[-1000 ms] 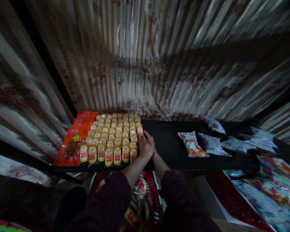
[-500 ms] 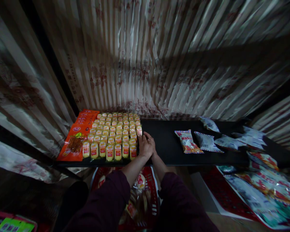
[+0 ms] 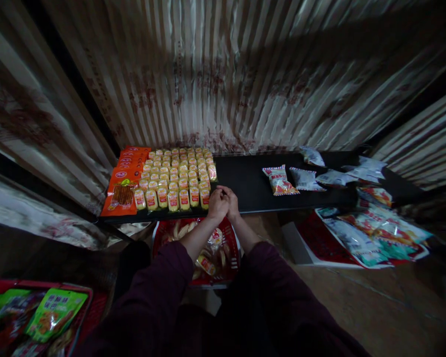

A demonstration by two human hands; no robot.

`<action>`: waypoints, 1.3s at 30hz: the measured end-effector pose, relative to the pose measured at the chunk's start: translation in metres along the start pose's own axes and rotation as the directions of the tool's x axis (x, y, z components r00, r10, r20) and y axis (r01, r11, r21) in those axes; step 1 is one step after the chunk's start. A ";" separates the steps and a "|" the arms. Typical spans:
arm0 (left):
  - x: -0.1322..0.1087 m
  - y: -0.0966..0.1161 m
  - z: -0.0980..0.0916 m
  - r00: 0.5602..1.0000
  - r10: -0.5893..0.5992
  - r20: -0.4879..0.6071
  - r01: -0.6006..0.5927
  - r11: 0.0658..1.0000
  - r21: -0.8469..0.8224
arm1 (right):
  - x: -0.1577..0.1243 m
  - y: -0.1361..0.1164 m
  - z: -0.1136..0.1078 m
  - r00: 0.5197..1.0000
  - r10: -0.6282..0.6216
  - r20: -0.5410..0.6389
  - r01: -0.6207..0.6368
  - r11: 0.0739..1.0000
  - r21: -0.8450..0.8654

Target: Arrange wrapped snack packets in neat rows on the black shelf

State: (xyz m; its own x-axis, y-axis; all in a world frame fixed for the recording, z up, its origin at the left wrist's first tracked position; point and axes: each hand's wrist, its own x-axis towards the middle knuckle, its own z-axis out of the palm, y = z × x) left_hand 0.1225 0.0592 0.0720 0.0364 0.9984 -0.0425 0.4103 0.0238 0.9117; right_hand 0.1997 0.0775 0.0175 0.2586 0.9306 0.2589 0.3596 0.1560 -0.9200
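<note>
My left hand (image 3: 216,205) and my right hand (image 3: 231,203) are pressed together at the front edge of a black shelf (image 3: 252,191), just right of a dense block of small yellow snack packs (image 3: 174,179) standing in rows. Both hands have curled fingers; anything between them is hidden. To the left of the yellow packs lie orange packets (image 3: 124,178) in a stack. Directly below my hands sits a red basket (image 3: 232,238) holding more yellow packs.
Red-and-white and silvery snack bags (image 3: 280,181) lie on the shelf's right half. A box of colourful bags (image 3: 371,230) stands on the floor at the right. Another red basket with green packets (image 3: 48,315) is at the lower left. Striped curtains hang behind.
My hands have drawn back from beside the yellow rows to the shelf's front edge and closed together. The camera has tilted down, showing more floor and the baskets.
</note>
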 end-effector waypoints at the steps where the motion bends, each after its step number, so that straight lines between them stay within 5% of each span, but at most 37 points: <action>1: -0.006 0.000 -0.004 1.000 -0.006 0.010 0.006 1.000 0.005 | -0.006 -0.003 -0.001 1.000 -0.001 0.002 0.000 1.000 0.004; 22: -0.097 -0.041 -0.035 0.997 -0.019 0.077 0.024 0.998 -0.054 | -0.107 -0.015 0.000 0.998 0.052 0.046 -0.046 0.990 -0.133; 34: -0.115 -0.094 -0.027 0.947 -0.266 0.180 0.288 0.952 -0.106 | -0.144 0.012 0.008 0.940 0.179 0.290 -0.091 0.952 -0.291; 39: -0.116 -0.110 -0.031 0.911 -0.370 0.181 0.354 0.928 0.113 | -0.150 0.023 0.010 0.898 0.290 0.330 -0.123 0.887 -0.446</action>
State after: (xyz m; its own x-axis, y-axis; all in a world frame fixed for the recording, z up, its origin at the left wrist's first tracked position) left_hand 0.0446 -0.0575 -0.0105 0.0462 0.8921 -0.4494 0.4968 0.3698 0.7851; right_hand 0.1604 -0.0554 -0.0458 0.0411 0.9904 -0.1316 0.6867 -0.1237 -0.7164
